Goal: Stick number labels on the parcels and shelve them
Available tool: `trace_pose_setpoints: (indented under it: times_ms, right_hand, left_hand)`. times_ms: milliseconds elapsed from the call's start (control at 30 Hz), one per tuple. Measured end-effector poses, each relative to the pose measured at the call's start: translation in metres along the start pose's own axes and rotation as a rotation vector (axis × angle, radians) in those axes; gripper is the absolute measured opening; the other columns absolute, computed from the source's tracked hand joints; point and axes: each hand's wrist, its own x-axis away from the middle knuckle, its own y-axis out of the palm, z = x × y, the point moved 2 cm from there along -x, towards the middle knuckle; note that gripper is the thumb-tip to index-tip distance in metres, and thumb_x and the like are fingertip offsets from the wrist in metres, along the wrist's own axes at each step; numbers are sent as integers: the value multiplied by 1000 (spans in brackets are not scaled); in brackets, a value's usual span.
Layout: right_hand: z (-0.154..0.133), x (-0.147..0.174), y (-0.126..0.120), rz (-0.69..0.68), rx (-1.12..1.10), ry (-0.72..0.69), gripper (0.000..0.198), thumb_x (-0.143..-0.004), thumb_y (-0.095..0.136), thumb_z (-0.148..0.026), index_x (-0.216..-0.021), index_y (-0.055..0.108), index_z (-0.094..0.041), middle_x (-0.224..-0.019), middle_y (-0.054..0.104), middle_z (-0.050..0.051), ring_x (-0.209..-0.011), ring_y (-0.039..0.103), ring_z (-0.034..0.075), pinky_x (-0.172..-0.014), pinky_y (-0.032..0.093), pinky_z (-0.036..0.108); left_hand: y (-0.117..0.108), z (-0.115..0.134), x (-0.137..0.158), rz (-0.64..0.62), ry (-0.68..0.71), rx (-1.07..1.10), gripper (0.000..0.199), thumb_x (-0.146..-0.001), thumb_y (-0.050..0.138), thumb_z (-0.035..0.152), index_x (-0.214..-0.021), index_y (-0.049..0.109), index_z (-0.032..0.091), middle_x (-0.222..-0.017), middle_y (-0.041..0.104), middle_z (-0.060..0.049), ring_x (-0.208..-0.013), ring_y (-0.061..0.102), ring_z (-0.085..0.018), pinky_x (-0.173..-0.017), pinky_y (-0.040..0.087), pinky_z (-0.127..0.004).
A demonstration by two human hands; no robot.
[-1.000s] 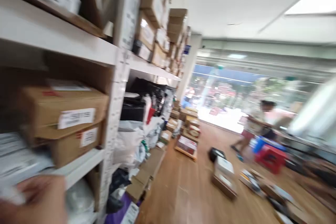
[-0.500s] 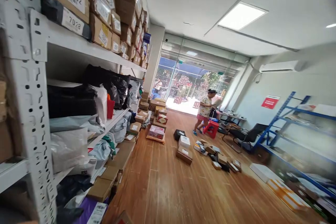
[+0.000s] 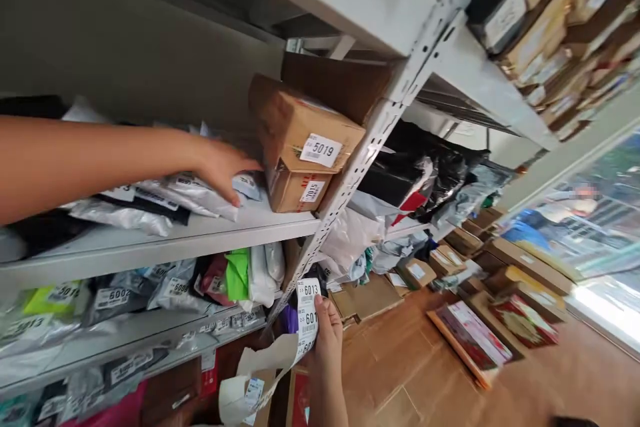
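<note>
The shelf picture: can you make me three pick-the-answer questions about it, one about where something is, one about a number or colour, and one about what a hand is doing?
1. Where does the box marked 5019 sit?
A. on top of another brown box
B. on the floor
C. in the right hand

2. What colour is the brightest parcel on the lower shelf?
A. blue
B. green
C. orange

3. What is the right hand doing?
A. hanging loose with nothing in it
B. pressing on a box
C. holding a label strip

Answers:
1 A, the 5019 box rests on the smaller box, on the shelf the left hand reaches to.
2 B, a bright green bag stands among the grey and white ones.
3 C, the fingers close their grip on a paper strip printed 6013.
</note>
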Motion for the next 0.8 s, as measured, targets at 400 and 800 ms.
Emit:
trace_pose_setpoints:
  times_ms: [400,800]
  right_hand:
    - [41,39,29,-168,279,-147,55,-65,67,-66,-53,40,-19,-48,40,-6,-47,29,7,-46,28,21]
    - [104,131,4,-187,443,-116,37,-73,67,-52,-76,69,-15,-72,70,6,-67,60,17,-64,48,27]
  left_hand:
    - [145,118,158,93,-182,1163,49,-75,58,48,-118,60,24,-125,59,-8,-98,62,-22,-84,49,-32]
    - [258,148,227,61,-338,1359,38,-78,52,51,-61,61,18,-52,58,1,-55,56,-16,-53,42,-26]
